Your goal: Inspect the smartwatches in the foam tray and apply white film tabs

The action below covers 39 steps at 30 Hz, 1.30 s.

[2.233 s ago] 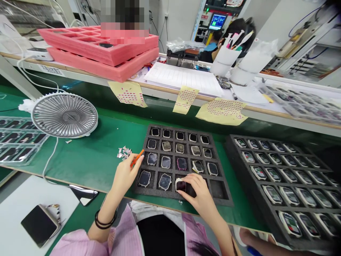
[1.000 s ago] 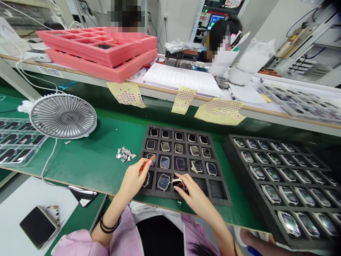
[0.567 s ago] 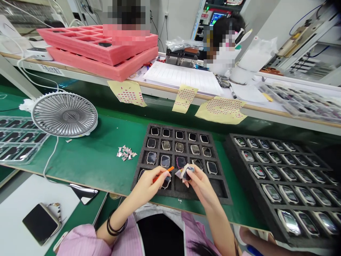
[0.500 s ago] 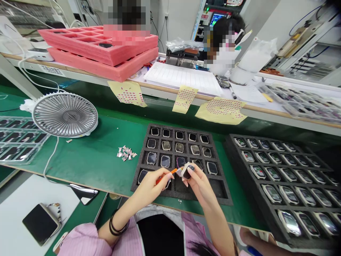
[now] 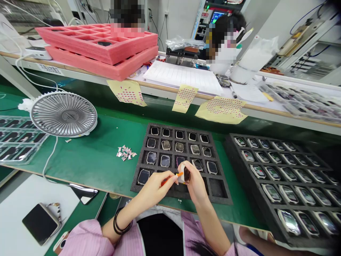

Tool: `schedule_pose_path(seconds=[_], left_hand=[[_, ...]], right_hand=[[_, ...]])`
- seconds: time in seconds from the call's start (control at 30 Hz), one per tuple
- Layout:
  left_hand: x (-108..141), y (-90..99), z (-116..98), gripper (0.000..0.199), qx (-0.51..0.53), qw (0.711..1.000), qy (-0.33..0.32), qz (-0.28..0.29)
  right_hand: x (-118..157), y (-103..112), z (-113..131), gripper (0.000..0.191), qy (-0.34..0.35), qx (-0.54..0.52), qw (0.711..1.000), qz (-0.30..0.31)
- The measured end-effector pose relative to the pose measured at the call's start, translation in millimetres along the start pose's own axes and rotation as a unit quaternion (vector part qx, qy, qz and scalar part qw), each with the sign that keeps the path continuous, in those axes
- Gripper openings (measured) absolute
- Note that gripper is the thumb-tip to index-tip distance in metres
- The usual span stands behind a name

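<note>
My left hand (image 5: 160, 184) is closed around a thin orange tool (image 5: 179, 174) whose tip meets the edge of a smartwatch case. That watch case (image 5: 186, 174) is gripped in my right hand (image 5: 196, 181), its dark face turned toward the right. Both hands are over the near rows of a grey foam tray (image 5: 220, 193), which holds several watch cases in its compartments. One square watch (image 5: 144, 176) lies in the tray just left of my left hand. Small white-and-silver scraps (image 5: 126, 153) are piled on the green bench left of the tray.
To the right, a dark foam tray (image 5: 255, 199) holds several watches. A grey fan (image 5: 64, 114) and a clear plastic tray (image 5: 21, 142) stand at left. Pink foam trays (image 5: 117, 53) sit on the shelf, with yellow dotted sheets (image 5: 185, 97) hanging below. Two people are beyond it.
The watch case has turned in my right hand and come slightly lower. My left hand has shifted a little right, bringing the orange tool's tip against the case.
</note>
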<state>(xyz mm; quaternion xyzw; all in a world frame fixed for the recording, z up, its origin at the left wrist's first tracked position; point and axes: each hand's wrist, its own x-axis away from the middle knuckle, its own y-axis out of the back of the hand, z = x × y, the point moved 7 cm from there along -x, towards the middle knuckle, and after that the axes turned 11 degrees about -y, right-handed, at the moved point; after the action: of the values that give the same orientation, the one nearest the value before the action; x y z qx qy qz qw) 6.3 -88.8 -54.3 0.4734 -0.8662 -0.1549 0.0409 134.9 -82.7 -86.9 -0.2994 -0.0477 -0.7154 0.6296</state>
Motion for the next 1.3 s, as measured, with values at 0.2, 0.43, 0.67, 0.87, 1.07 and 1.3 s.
schedule_pose_path(seconds=[0.2, 0.43, 0.67, 0.87, 1.07, 1.3], left_hand=[[0, -1.7, 1, 0.034, 0.011, 1.0, 0.003, 0.009], [0, -2.9, 2, 0.038, 0.028, 0.999, 0.013, 0.014], [-5, -9.4, -3, 0.039, 0.118, 0.991, 0.019, 0.056], [-6, -4.3, -4, 0.039, 0.078, 0.996, 0.016, 0.03], [-4, -4.0, -1, 0.041, 0.073, 0.996, 0.028, 0.029], [-3, -3.0, 2, 0.042, 0.089, 0.995, 0.031, 0.019]], right_hand=[[-3, 2, 3, 0.028, 0.026, -0.022, 0.999, -0.007], [-4, -3, 1, 0.03, 0.012, -0.03, 0.999, 0.029], [-5, -25, -18, 0.03, -0.05, -0.051, 0.99, 0.121], [-9, -22, -13, 0.031, -0.035, -0.156, 0.983, 0.093], [-4, -16, -1, 0.027, 0.003, -0.114, 0.991, 0.066], [-3, -17, 0, 0.028, 0.008, -0.088, 0.993, 0.074]])
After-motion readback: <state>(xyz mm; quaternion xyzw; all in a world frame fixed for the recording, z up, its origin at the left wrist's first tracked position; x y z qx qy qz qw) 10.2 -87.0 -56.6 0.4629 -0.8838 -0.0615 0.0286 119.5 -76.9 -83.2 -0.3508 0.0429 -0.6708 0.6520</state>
